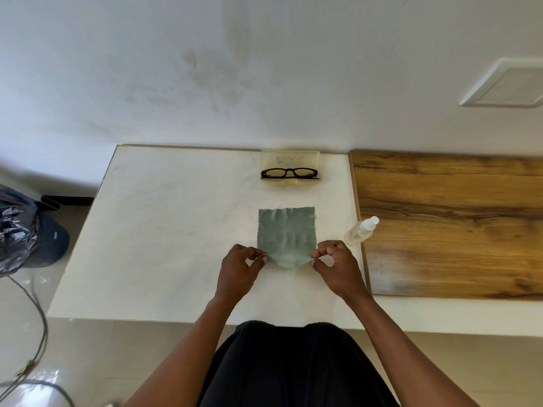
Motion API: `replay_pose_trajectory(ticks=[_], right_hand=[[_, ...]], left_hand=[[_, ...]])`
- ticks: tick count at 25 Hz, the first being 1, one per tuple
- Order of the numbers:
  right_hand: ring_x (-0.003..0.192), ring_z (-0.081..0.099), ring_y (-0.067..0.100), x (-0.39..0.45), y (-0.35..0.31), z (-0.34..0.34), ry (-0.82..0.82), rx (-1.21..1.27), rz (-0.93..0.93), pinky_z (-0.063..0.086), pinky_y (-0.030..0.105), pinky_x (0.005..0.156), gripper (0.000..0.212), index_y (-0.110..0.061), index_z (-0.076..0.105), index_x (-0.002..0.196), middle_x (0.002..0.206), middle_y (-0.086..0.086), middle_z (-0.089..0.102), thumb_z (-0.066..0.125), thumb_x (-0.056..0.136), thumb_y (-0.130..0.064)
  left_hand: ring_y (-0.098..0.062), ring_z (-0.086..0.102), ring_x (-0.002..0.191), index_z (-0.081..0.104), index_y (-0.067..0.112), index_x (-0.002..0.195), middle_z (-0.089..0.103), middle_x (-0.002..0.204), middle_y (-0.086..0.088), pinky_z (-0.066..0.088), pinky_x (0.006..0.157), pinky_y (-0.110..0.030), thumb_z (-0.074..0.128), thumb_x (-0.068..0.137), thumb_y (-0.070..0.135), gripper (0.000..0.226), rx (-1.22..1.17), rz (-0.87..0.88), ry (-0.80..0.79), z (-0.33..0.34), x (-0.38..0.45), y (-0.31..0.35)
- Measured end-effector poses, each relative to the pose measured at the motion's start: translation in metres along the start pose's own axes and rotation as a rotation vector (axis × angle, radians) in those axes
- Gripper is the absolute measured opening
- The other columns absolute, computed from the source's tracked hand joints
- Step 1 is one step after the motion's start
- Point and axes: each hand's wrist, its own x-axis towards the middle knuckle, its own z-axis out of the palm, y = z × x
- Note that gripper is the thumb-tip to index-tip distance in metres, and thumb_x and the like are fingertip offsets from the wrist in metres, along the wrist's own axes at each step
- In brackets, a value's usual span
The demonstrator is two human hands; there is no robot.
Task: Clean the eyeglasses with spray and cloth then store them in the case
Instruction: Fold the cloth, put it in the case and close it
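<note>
A grey-green cleaning cloth (286, 233) lies on the white table (164, 230), its near edge lifted. My left hand (239, 270) pinches the cloth's near left corner and my right hand (338, 267) pinches the near right corner. Black-framed eyeglasses (289, 173) sit folded in the open translucent yellow case (290, 160) at the table's far edge, lid raised behind them. A small clear spray bottle (360, 232) lies on its side just right of the cloth, beside my right hand.
A wooden board (455, 224) adjoins the table on the right. A dark plastic bag (20, 230) and a cable (38, 318) lie on the floor at left. A white wall stands right behind the table.
</note>
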Motion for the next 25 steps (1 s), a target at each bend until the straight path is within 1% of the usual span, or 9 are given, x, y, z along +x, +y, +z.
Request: replay_pose_trajectory(ticks=[2, 4, 6, 9, 13, 16, 18, 21, 25], right_hand=[[0.09, 0.055, 0.002, 0.002, 0.0, -0.001, -0.003, 0.092, 0.03, 0.035, -0.003, 0.074, 0.015, -0.019, 0.064, 0.079, 0.093, -0.008, 0.062, 0.066, 0.077, -0.004], [0.086, 0.058, -0.003, 0.006, -0.002, -0.001, 0.014, 0.152, 0.056, 0.037, -0.003, 0.07, 0.016, -0.021, 0.064, 0.079, 0.086, -0.011, 0.065, 0.065, 0.078, -0.005], [0.078, 0.058, -0.006, 0.013, -0.004, 0.0, 0.021, 0.205, 0.066, 0.04, 0.001, 0.066, 0.017, -0.021, 0.065, 0.078, 0.08, -0.013, 0.065, 0.065, 0.078, -0.004], [0.064, 0.056, -0.01, 0.025, -0.007, 0.003, 0.025, 0.273, 0.068, 0.044, 0.012, 0.06, 0.015, -0.019, 0.065, 0.082, 0.074, -0.015, 0.062, 0.063, 0.081, -0.004], [0.056, 0.054, -0.003, 0.049, -0.011, 0.01, 0.087, 0.291, 0.049, 0.043, 0.013, 0.042, 0.017, -0.019, 0.064, 0.093, 0.081, -0.013, 0.06, 0.059, 0.085, -0.005], [0.073, 0.056, 0.011, 0.07, -0.016, 0.016, 0.156, 0.235, 0.03, 0.05, 0.024, 0.057, 0.023, -0.016, 0.059, 0.107, 0.083, -0.013, 0.056, 0.059, 0.086, -0.006], [0.082, 0.054, 0.015, 0.081, -0.016, 0.019, 0.19, 0.174, 0.017, 0.049, 0.028, 0.068, 0.029, -0.012, 0.057, 0.114, 0.088, -0.008, 0.056, 0.06, 0.085, -0.006], [0.085, 0.054, 0.013, 0.09, -0.011, 0.022, 0.224, 0.104, 0.003, 0.039, 0.015, 0.073, 0.032, -0.01, 0.056, 0.114, 0.09, -0.002, 0.058, 0.062, 0.084, -0.006], [0.08, 0.055, 0.015, 0.094, -0.01, 0.025, 0.272, 0.053, 0.004, 0.038, 0.017, 0.072, 0.033, -0.009, 0.055, 0.114, 0.083, -0.001, 0.058, 0.064, 0.082, -0.007]], left_hand=[[-0.004, 0.046, 0.064, 0.069, 0.021, 0.087, 0.05, 0.089, 0.008, 0.037, 0.06, -0.006, 0.069, 0.082, 0.022, 0.005, -0.012, 0.038, 0.008, -0.001, 0.003, 0.0], [-0.002, 0.048, 0.066, 0.067, 0.023, 0.083, 0.05, 0.091, 0.012, 0.036, 0.06, -0.004, 0.068, 0.082, 0.02, 0.004, -0.051, 0.064, 0.017, -0.001, 0.008, 0.002], [-0.001, 0.053, 0.073, 0.066, 0.022, 0.081, 0.057, 0.091, 0.013, 0.036, 0.062, -0.002, 0.067, 0.083, 0.018, 0.005, -0.106, 0.056, 0.032, 0.001, 0.015, 0.004], [-0.003, 0.053, 0.071, 0.065, 0.021, 0.083, 0.063, 0.083, 0.01, 0.036, 0.057, -0.003, 0.061, 0.088, 0.018, 0.007, -0.196, -0.034, 0.057, 0.004, 0.026, 0.008], [-0.01, 0.051, 0.068, 0.06, 0.017, 0.085, 0.061, 0.076, 0.006, 0.038, 0.057, -0.01, 0.051, 0.093, 0.021, 0.013, -0.169, -0.06, 0.134, 0.013, 0.049, 0.017], [-0.023, 0.057, 0.08, 0.059, 0.008, 0.093, 0.063, 0.084, -0.002, 0.046, 0.073, -0.034, 0.049, 0.094, 0.022, 0.017, -0.061, -0.088, 0.22, 0.02, 0.071, 0.025], [-0.028, 0.058, 0.086, 0.057, 0.009, 0.093, 0.065, 0.088, -0.004, 0.046, 0.082, -0.042, 0.048, 0.094, 0.024, 0.017, 0.007, -0.115, 0.24, 0.025, 0.08, 0.026], [-0.027, 0.058, 0.084, 0.051, 0.015, 0.086, 0.064, 0.084, -0.002, 0.045, 0.081, -0.042, 0.05, 0.092, 0.028, 0.015, 0.109, -0.141, 0.274, 0.031, 0.085, 0.027], [-0.023, 0.055, 0.079, 0.049, 0.015, 0.084, 0.063, 0.086, -0.001, 0.045, 0.075, -0.039, 0.055, 0.088, 0.03, 0.017, 0.15, -0.153, 0.305, 0.033, 0.089, 0.028]])
